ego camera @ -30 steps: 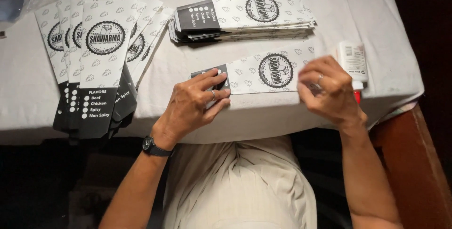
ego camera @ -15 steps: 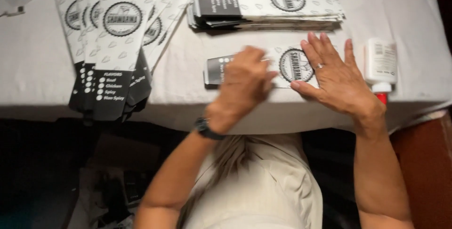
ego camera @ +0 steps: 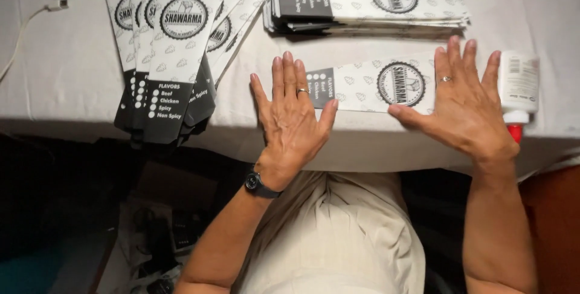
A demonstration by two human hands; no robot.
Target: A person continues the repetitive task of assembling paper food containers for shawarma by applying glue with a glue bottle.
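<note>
I have both palms spread flat: left hand [ego camera: 293, 119] on the dark end of the paper sleeve [ego camera: 374, 84], right hand [ego camera: 468, 106] on its right end, near the tabletop [ego camera: 72, 70] edge. Even, firm pressure should flatten it cleanly.

Illumination is even and moderately bright across the worktop [ego camera: 72, 70], apparently from overhead. Below the worktop edge the scene falls into deep shadow; detail there is largely unreadable. A soft shadow lies under the upper stack of paper sleeves [ego camera: 368, 1]. No glare noted. Focus is sharp on both hands; motion blur is absent.
</note>
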